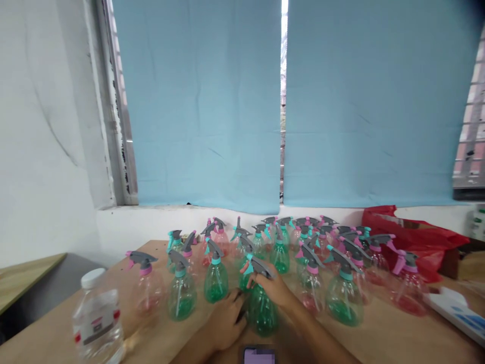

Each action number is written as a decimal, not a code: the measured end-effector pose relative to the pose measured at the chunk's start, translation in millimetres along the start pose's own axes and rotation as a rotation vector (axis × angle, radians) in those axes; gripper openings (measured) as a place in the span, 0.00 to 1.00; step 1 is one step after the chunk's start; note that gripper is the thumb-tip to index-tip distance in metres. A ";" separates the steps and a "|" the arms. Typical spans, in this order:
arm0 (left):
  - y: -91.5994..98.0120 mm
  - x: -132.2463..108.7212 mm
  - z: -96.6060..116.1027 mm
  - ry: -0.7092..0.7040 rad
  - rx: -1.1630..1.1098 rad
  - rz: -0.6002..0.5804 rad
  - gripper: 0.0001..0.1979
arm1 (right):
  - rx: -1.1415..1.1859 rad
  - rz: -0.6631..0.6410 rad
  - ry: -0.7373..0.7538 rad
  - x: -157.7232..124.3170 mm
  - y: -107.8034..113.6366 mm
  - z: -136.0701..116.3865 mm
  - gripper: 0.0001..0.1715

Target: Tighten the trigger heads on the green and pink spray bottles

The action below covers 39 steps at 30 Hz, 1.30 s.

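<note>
Right hand (272, 284): gripping sprayer (262, 268), seemingly positioning it
Left hand (226, 322): grip unclear
Green bottle (264, 314): standing beneath right fingers, probably needing steadying

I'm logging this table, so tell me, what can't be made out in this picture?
In the head view:
Rear spray bottles: bodies partly hidden behind nearer ones.
Left grip: blurred fingertips, so contact with the held green bottle is unclear.
Water bottle: label print too blurred to read.
Phone-like object: cut off by bottom edge.
</note>
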<state>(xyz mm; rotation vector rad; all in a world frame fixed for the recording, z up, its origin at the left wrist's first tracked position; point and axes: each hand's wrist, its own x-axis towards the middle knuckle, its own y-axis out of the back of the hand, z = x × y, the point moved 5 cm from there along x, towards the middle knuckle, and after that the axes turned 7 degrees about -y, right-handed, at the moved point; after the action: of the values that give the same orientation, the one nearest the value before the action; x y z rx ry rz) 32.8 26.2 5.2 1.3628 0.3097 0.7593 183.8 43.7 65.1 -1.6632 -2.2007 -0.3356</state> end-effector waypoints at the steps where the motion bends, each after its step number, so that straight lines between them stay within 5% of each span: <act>1: 0.2 0.0 0.1 -0.001 -0.002 -0.003 0.21 | 0.002 -0.001 -0.010 -0.3 -1.1 -0.6 0.13; 10: 2.2 -2.9 0.1 -0.033 -0.025 0.009 0.18 | 0.066 0.014 -0.046 1.3 -1.4 2.7 0.07; 20: 5.2 -3.9 2.3 -0.032 -0.033 0.026 0.16 | -0.051 0.081 0.013 -1.6 -2.4 -0.5 0.17; 28: 4.2 -3.7 -0.6 -0.041 -0.075 0.029 0.16 | 0.035 0.116 -0.061 -1.5 -1.3 11.3 0.10; 39: 8.8 -4.8 2.8 -0.062 -0.065 0.041 0.16 | -0.129 0.139 0.006 -3.6 -2.0 5.1 0.17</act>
<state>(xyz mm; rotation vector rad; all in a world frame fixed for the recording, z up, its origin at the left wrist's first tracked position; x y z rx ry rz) 28.3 21.1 13.1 1.3323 0.2074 0.7536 182.0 42.0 58.9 -1.8686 -2.0847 -0.4519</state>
